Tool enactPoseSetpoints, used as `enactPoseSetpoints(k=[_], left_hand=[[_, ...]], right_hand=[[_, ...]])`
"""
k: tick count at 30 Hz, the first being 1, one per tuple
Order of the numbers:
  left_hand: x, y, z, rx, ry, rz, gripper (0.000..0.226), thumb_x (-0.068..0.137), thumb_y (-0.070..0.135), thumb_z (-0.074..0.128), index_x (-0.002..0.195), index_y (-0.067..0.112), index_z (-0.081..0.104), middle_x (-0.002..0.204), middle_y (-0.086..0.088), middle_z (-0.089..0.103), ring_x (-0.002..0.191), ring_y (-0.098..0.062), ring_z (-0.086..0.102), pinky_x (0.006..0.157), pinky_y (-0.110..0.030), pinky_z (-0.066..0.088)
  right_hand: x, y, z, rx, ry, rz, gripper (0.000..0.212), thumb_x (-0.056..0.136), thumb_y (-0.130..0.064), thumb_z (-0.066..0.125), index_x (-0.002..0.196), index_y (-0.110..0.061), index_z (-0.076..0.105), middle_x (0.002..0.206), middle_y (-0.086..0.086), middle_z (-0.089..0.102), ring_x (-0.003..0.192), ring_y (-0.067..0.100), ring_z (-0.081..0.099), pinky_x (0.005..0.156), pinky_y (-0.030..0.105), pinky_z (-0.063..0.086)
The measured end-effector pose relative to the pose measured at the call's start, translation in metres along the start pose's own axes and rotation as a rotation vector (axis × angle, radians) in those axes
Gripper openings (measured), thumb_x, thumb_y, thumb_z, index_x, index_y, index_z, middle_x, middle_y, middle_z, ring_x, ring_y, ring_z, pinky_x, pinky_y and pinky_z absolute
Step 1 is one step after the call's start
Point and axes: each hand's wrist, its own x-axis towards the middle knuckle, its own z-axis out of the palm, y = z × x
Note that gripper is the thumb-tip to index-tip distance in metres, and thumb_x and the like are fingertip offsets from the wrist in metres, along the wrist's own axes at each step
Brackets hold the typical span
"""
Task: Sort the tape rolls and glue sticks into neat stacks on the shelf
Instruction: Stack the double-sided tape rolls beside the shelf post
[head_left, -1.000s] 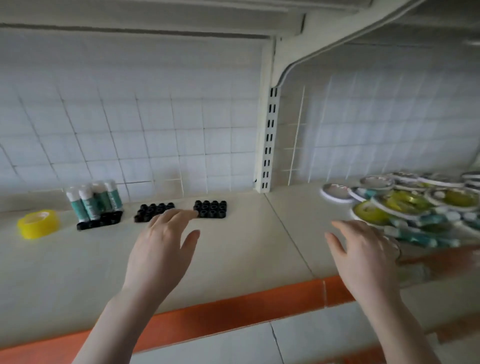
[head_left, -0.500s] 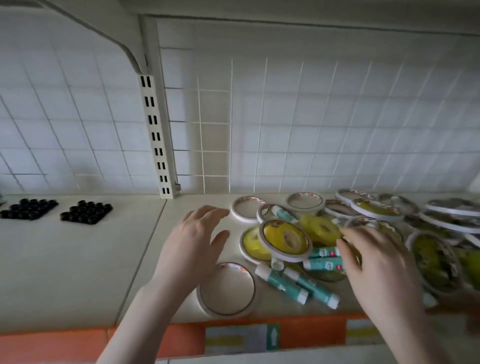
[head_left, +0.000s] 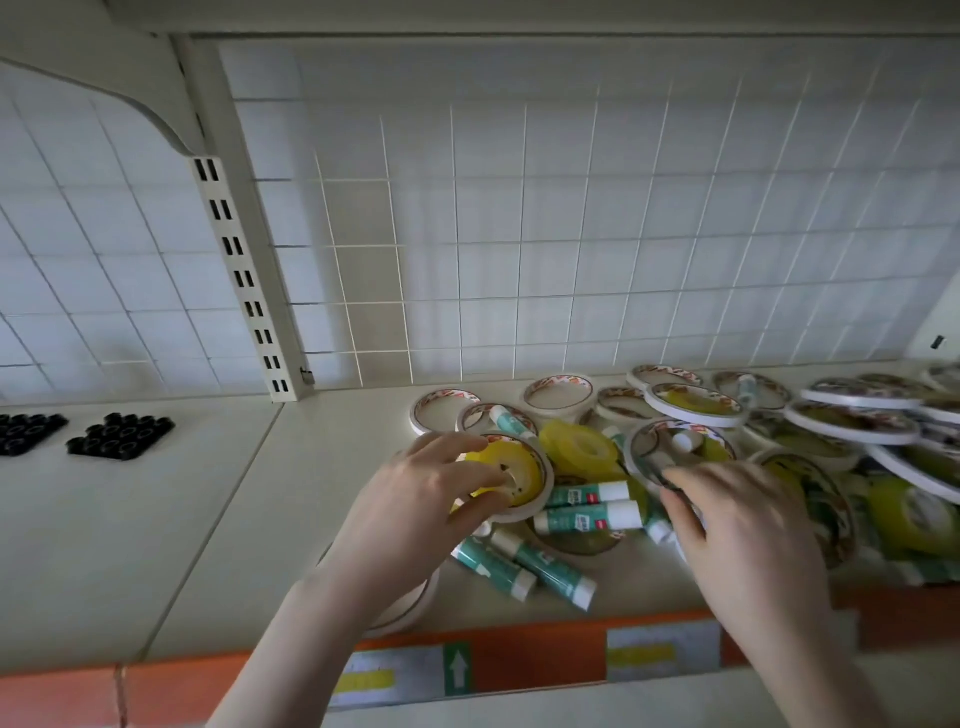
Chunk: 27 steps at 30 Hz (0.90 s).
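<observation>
The shelf (head_left: 218, 519) ran past your fingers, its right end cut off and blurred. Your left hand (head_left: 415, 509) pinched a yellow tape roll (head_left: 511, 470), hiding its near edge. Your right hand (head_left: 748, 525) lay spread over the pile, fingertips on a ringed roll (head_left: 675, 452). Glue sticks (head_left: 587, 517) lay between both hands.
</observation>
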Motion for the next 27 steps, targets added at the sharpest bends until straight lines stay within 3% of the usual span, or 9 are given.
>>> enactPoseSetpoints(k=[4,9,12,17,21,27], left_hand=[[0.0,-0.001,-0.002,0.017,-0.058,0.009,0.022,0.077,0.044,0.06,0.092,0.033,0.073,0.11,0.006,0.065,0.091,-0.015,0.065,0.064,-0.027,0.052],[0.002,-0.005,-0.006,0.006,-0.118,0.037,0.024,0.073,0.038,0.07,0.097,0.04,0.069,0.114,0.008,0.064,0.077,-0.009,0.066,0.058,-0.025,0.05],[0.004,-0.009,-0.006,0.022,-0.111,0.077,0.022,0.074,0.039,0.064,0.094,0.039,0.07,0.11,0.005,0.066,0.074,-0.012,0.066,0.056,-0.027,0.054],[0.008,-0.014,-0.004,0.046,-0.067,0.151,0.028,0.086,0.048,0.046,0.092,0.037,0.07,0.104,0.004,0.065,0.075,-0.019,0.064,0.067,-0.03,0.053],[0.013,-0.012,-0.008,0.115,0.01,0.202,0.032,0.088,0.046,0.045,0.085,0.028,0.072,0.096,0.009,0.067,0.077,-0.013,0.064,0.075,-0.023,0.042],[0.014,-0.007,-0.011,0.1,0.106,0.198,0.034,0.088,0.047,0.046,0.085,0.025,0.071,0.085,0.014,0.069,0.078,-0.013,0.063,0.074,-0.03,0.041]], right_hand=[[0.0,0.001,0.0,-0.046,-0.03,-0.042,0.026,0.053,-0.001,0.084,0.074,-0.011,0.072,0.065,0.003,0.066,0.066,0.029,0.061,0.063,0.039,0.048],[0.006,0.005,0.001,-0.071,-0.052,-0.055,0.028,0.047,0.002,0.085,0.063,-0.014,0.07,0.06,0.001,0.061,0.06,0.029,0.059,0.06,0.036,0.045],[0.008,0.006,0.002,-0.052,-0.056,-0.064,0.031,0.043,0.002,0.086,0.063,-0.014,0.069,0.058,0.0,0.06,0.059,0.027,0.059,0.061,0.036,0.046],[0.008,0.007,0.004,0.013,-0.004,-0.059,0.024,0.053,0.001,0.085,0.065,-0.011,0.069,0.059,0.002,0.06,0.059,0.028,0.059,0.063,0.036,0.047],[0.009,0.007,0.002,0.094,0.027,-0.029,0.023,0.056,-0.001,0.085,0.074,-0.01,0.072,0.065,0.002,0.065,0.063,0.028,0.062,0.067,0.038,0.049],[0.012,0.004,0.0,0.261,0.034,-0.021,0.022,0.064,-0.001,0.082,0.083,-0.009,0.074,0.074,0.002,0.068,0.07,0.028,0.064,0.071,0.042,0.051]])
